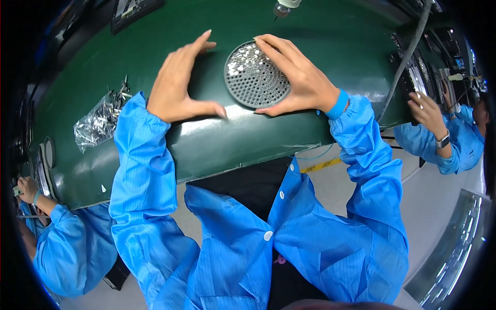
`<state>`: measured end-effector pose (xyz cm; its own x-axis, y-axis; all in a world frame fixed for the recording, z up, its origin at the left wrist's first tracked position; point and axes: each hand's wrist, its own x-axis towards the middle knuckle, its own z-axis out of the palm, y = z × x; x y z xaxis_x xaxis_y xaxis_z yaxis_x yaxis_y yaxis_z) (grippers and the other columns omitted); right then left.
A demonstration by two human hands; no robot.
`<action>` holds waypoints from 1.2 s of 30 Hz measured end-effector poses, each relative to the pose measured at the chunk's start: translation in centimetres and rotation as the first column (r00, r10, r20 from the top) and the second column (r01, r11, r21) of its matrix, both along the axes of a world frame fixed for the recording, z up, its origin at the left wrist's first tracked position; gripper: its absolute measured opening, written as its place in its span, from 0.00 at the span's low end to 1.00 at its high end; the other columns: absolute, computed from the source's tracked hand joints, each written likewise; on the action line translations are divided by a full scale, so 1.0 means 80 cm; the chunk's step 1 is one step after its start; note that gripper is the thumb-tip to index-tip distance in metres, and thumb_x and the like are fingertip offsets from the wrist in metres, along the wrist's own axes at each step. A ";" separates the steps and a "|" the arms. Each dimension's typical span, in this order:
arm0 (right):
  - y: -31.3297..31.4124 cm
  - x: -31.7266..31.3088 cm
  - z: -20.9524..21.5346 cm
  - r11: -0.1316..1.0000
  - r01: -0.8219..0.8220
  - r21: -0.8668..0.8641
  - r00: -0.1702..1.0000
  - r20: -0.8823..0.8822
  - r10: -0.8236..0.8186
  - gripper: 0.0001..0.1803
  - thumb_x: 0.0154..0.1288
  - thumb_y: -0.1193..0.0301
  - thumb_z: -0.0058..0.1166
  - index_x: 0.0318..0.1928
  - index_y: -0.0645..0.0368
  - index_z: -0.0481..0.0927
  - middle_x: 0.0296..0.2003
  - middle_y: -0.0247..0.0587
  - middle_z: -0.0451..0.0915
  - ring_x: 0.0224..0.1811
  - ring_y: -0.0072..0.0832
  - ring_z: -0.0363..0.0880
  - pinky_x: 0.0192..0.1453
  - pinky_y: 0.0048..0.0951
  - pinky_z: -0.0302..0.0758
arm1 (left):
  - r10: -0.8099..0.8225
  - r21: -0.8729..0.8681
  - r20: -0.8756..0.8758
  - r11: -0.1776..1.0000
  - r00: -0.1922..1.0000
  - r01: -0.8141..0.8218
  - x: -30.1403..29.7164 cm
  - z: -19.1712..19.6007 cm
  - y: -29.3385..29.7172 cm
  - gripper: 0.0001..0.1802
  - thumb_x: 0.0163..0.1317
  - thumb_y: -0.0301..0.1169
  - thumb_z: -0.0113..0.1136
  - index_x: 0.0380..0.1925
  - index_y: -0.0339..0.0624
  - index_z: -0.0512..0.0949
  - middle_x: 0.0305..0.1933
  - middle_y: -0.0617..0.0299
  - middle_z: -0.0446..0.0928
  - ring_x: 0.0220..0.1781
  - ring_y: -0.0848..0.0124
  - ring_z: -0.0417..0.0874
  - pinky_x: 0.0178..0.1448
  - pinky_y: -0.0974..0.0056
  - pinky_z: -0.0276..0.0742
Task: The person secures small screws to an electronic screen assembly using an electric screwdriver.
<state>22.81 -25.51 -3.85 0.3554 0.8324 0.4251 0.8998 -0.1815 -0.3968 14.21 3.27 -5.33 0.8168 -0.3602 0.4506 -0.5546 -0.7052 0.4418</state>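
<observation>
Tabletop [341, 57], dark green and glossy, fills the upper part of the view. Next in size is the person's blue jacket [330, 232], its sleeves reaching forward over the table's near edge. A co-worker in blue [439, 144] is at the right side, another co-worker [72, 248] at the lower left.

The right hand [299, 77] curves around the right side of a round grey perforated tray [253, 85], gripping it with the fingertips at the far rim and the thumb at the near rim. The left hand [175, 88] is open and empty, thumb spread wide from the fingers, with the tray to its right, near but not touching. So the tray lies between the two hands, within the right one's grasp; whether it rests flat on the table cannot be told.

Left of the left forearm sits a clear plastic bag [98, 124] of small metallic parts. A blue band [338, 105] circles the right wrist. Smallest are silvery flecks [245, 59] over the tray's far part.
</observation>
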 end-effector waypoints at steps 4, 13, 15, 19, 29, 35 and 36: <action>0.021 -0.009 -0.005 0.997 -0.036 0.062 0.998 0.055 0.032 0.64 0.38 0.55 0.83 0.72 0.72 0.61 0.67 0.62 0.69 0.68 0.57 0.71 0.72 0.47 0.69 | 0.128 -0.357 0.148 0.932 0.981 -0.068 0.014 -0.016 0.009 0.42 0.74 0.64 0.37 0.68 0.37 0.68 0.53 0.49 0.82 0.49 0.59 0.85 0.57 0.56 0.78; 0.034 -0.009 -0.012 0.999 -0.046 0.027 0.997 0.059 0.045 0.64 0.40 0.50 0.81 0.71 0.74 0.62 0.64 0.68 0.70 0.67 0.58 0.71 0.72 0.46 0.70 | 0.262 -0.357 -0.036 0.898 0.964 -0.257 0.007 -0.015 0.005 0.53 0.70 0.72 0.18 0.67 0.38 0.70 0.53 0.50 0.81 0.49 0.63 0.83 0.63 0.56 0.74; 0.034 -0.008 -0.011 0.998 -0.015 0.060 1.000 0.002 0.015 0.64 0.38 0.54 0.83 0.72 0.70 0.62 0.66 0.63 0.70 0.69 0.55 0.71 0.73 0.45 0.69 | 0.239 -0.371 -0.021 0.900 0.971 -0.229 0.011 -0.018 0.007 0.53 0.71 0.72 0.16 0.67 0.37 0.70 0.53 0.50 0.81 0.48 0.63 0.83 0.62 0.56 0.74; 0.032 -0.012 -0.015 0.999 -0.023 0.038 0.995 -0.101 0.027 0.64 0.36 0.55 0.83 0.72 0.69 0.63 0.66 0.63 0.70 0.69 0.54 0.71 0.73 0.44 0.69 | 0.255 -0.352 -0.075 0.898 0.964 -0.265 0.008 -0.013 0.001 0.53 0.71 0.71 0.15 0.67 0.37 0.70 0.53 0.49 0.81 0.47 0.63 0.83 0.62 0.55 0.74; 0.024 -0.013 -0.008 0.998 -0.013 0.065 0.999 -0.048 0.017 0.61 0.36 0.55 0.81 0.69 0.73 0.66 0.64 0.65 0.71 0.66 0.56 0.72 0.71 0.45 0.71 | 0.201 -0.409 -0.016 0.893 0.979 -0.190 0.011 -0.022 0.005 0.39 0.79 0.59 0.24 0.65 0.41 0.73 0.51 0.52 0.81 0.44 0.66 0.83 0.54 0.60 0.78; 0.021 -0.008 -0.007 0.996 -0.064 0.058 0.995 -0.073 0.068 0.62 0.33 0.59 0.81 0.71 0.70 0.66 0.65 0.60 0.73 0.64 0.54 0.73 0.68 0.46 0.72 | 0.208 -0.389 -0.023 0.899 0.978 -0.201 0.013 -0.020 0.004 0.38 0.80 0.58 0.24 0.65 0.41 0.73 0.52 0.53 0.81 0.44 0.66 0.83 0.54 0.61 0.78; 0.023 -0.003 -0.010 0.996 -0.046 0.071 0.998 -0.050 0.050 0.62 0.33 0.59 0.81 0.71 0.70 0.66 0.65 0.60 0.73 0.64 0.54 0.73 0.68 0.45 0.72 | 0.202 -0.384 -0.024 0.903 0.979 -0.196 0.012 -0.021 0.003 0.38 0.80 0.58 0.24 0.65 0.42 0.73 0.52 0.53 0.81 0.43 0.66 0.83 0.54 0.61 0.78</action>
